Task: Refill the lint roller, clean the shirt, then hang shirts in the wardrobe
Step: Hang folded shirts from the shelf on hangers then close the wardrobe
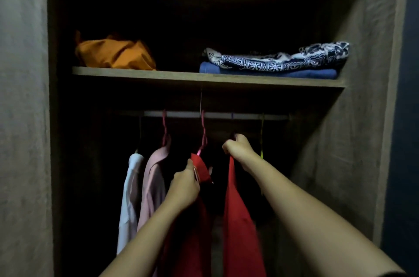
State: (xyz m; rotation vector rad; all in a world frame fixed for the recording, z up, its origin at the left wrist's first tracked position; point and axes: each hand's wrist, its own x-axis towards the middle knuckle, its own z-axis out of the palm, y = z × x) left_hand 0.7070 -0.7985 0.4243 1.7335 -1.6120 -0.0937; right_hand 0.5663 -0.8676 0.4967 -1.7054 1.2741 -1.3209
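Inside the dim wardrobe (362, 117), the left hand (184, 186) has its grip closed around the collar edge of a red shirt (199, 220) hanging from a pink hanger (203, 138) on the rail (215, 115). The right hand (238, 148) is clenched on the top of a second red garment (238, 220) just below the rail. No readable writing shows. A pink shirt (152, 186) and a white shirt (130, 197) hang further left.

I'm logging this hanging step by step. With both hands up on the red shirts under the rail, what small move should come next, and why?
Probably release the left hand: its red shirt already hangs from a pink hanger hooked on the rail. The right hand grips the top of the other red shirt, whose hook is too dark to judge.
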